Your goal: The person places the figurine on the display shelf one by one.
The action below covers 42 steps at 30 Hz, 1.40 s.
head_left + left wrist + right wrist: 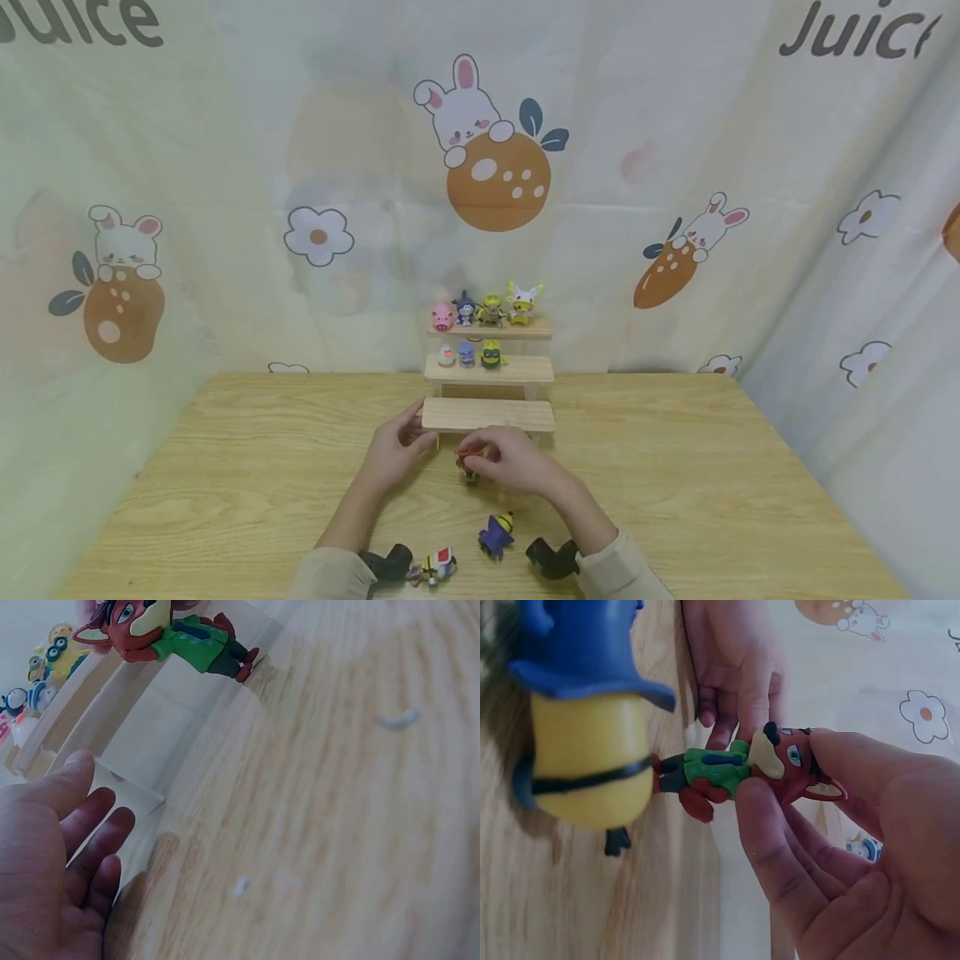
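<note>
My right hand [513,460] pinches the head of a fox figurine [724,766] between thumb and fingers. The fox is red-brown with a green shirt and blue tie, held upright close over the table just in front of the display stand. My left hand [393,452] is at the left end of the stand's lowest wooden step [487,414], fingertips right at its edge and thumb apart. In the left wrist view, the fingers of that hand [45,862] are loosely bent beside the stand's clear leg and grip nothing.
On the middle step [525,368] stand three small figurines; the top step [536,332] bears several more, including a pink pig [442,316]. Nearer me lie a blue-and-yellow figurine [495,537] and a white-and-red one [437,567]. A printed curtain [360,150] hangs behind the table.
</note>
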Motion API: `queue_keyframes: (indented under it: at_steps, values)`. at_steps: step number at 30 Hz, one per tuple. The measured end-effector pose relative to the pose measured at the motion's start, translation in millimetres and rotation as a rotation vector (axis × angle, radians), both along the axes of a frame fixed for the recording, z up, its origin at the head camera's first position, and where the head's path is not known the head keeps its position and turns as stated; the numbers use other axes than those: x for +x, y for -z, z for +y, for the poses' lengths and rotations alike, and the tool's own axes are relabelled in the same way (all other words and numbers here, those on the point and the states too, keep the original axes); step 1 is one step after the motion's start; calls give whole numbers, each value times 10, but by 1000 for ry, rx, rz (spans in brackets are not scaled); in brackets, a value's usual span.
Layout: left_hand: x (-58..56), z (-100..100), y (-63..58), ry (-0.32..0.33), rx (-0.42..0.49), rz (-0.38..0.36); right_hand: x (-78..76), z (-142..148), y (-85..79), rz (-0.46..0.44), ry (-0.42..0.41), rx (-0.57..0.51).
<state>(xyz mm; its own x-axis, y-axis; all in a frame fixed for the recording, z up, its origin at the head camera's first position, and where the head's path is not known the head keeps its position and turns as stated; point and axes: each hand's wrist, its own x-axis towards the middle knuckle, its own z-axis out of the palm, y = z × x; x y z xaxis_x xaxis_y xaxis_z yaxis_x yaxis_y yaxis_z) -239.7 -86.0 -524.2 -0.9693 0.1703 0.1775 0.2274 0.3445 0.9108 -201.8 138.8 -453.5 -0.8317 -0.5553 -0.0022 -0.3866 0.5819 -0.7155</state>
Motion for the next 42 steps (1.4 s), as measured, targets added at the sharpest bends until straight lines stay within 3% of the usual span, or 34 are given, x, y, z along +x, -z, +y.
queue_keyframes:
  at_steps: [6,10,17,26,36,42]
  values:
    - [-7,-8,9,11,4,18,-7,50,-15,28,0,14]
    - [0,-10,12,18,-2,38,12,36,-27,96,18,45]
    - [-13,0,10,6,26,-3,64,-50,-37,198,95,132]
    - [-17,2,13,-3,13,-10,87,-92,-57,218,120,203]
    - [-2,7,-9,-6,37,-3,59,-100,-14,232,138,187]
    - [-8,6,-6,-10,4,-13,35,-71,-36,224,147,175]
